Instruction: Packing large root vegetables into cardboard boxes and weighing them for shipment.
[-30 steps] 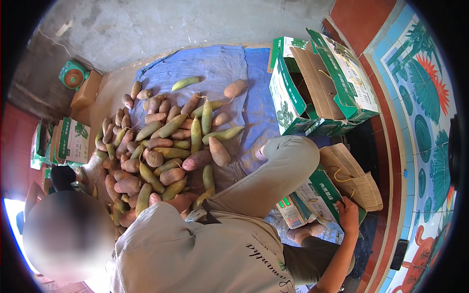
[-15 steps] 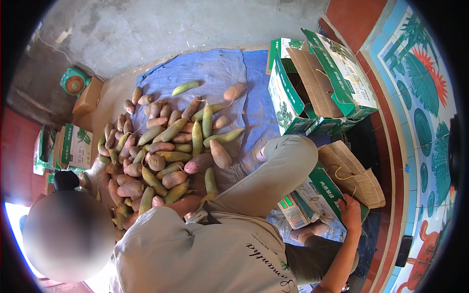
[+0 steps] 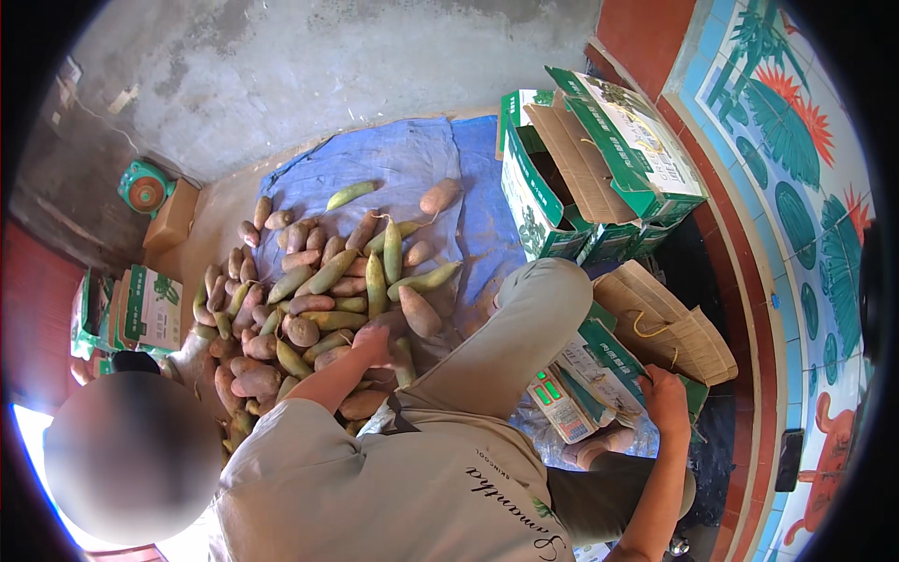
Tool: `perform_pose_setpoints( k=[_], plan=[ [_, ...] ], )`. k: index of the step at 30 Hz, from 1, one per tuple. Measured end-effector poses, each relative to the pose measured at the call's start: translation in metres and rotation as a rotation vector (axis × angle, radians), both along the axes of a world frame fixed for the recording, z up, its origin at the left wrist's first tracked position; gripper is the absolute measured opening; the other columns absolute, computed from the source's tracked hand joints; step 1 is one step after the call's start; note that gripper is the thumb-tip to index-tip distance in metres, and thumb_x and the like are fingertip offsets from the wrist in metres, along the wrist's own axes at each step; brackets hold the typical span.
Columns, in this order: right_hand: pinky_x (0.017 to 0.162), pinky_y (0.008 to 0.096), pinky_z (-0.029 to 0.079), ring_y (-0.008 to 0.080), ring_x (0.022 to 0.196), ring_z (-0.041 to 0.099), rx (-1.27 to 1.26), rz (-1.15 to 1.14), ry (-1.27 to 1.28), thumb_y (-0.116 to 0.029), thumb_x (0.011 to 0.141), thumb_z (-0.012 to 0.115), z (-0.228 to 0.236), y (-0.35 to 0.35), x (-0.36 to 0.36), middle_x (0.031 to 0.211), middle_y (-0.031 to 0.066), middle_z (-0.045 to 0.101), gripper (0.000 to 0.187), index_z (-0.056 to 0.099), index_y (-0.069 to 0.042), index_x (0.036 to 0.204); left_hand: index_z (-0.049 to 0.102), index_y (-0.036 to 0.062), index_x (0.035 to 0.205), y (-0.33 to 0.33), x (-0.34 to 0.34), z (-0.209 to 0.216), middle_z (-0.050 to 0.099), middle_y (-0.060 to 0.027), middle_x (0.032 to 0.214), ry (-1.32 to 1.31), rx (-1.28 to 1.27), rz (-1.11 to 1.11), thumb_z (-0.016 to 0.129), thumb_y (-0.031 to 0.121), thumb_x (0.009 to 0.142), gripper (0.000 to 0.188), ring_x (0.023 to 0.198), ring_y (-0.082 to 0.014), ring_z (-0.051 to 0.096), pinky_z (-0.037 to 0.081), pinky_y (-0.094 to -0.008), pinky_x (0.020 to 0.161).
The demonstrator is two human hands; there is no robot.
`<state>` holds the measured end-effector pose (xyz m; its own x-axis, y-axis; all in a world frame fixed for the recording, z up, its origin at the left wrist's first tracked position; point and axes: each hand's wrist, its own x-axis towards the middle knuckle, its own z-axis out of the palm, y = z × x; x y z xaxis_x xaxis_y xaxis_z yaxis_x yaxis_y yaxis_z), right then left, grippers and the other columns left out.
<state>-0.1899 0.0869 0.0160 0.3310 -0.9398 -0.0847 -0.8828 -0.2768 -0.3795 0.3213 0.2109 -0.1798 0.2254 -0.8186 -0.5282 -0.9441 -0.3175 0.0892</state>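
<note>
My left hand (image 3: 373,346) lies with its fingers curled over a reddish root vegetable (image 3: 393,324) in a pile on a blue sheet. Green radishes (image 3: 330,273) are mixed through this pile. At the right, my right hand (image 3: 664,395) grips the side edge of an open green and white cardboard box (image 3: 613,361). Its brown flaps (image 3: 655,314) stand raised, with a yellow cord handle on one. Beside the box, a scale (image 3: 561,407) shows lit green displays. The inside of the box is mostly hidden from view.
Larger open green and white cartons (image 3: 599,178) stand at the back right, beside a tiled wall (image 3: 796,234). The blue sheet (image 3: 487,159) spreads under the vegetables. My bent knee (image 3: 552,290) rises between pile and box. More cartons (image 3: 150,304) and a teal fan (image 3: 146,186) are at the left.
My left hand has moved up and forward onto the reddish root vegetable. My right hand stays at the box edge. The whole view has shifted slightly.
</note>
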Motion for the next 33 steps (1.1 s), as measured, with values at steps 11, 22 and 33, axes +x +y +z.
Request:
perform_pose_setpoints(
  k=[11, 22, 33],
  plan=[
    [0.070, 0.0446, 0.047, 0.0369, 0.080, 0.060, -0.073, 0.052, 0.029, -0.015, 0.080, 0.063, -0.006, 0.005, -0.003, 0.082, 0.0179, 0.063, 0.012, 0.062, -0.004, 0.086, 0.047, 0.0014, 0.116, -0.109, -0.062, 0.111, 0.056, -0.0183, 0.109, 0.506, -0.789, 0.328, 0.080, 0.034, 0.065, 0.069, 0.103, -0.0317, 0.056, 0.044, -0.0388, 0.090],
    [0.069, 0.0431, 0.048, 0.0338, 0.079, 0.061, -0.113, 0.093, 0.080, -0.016, 0.080, 0.063, -0.006, 0.008, -0.004, 0.082, 0.0144, 0.064, 0.012, 0.062, -0.005, 0.086, 0.051, 0.0014, 0.111, -0.161, -0.190, 0.232, 0.057, -0.0122, 0.103, 1.278, -0.871, 0.026, 0.081, 0.021, 0.065, 0.058, 0.097, -0.0206, 0.056, 0.045, -0.0335, 0.086],
    [0.068, 0.0426, 0.049, 0.0326, 0.078, 0.062, -0.139, 0.127, 0.090, -0.015, 0.080, 0.063, -0.008, 0.009, -0.005, 0.081, 0.0142, 0.064, 0.013, 0.062, -0.006, 0.088, 0.052, 0.0027, 0.112, -0.196, -0.298, 0.220, 0.054, -0.0169, 0.109, 0.920, -0.711, -0.421, 0.079, 0.026, 0.064, 0.060, 0.101, -0.0321, 0.056, 0.045, -0.0382, 0.088]
  ],
)
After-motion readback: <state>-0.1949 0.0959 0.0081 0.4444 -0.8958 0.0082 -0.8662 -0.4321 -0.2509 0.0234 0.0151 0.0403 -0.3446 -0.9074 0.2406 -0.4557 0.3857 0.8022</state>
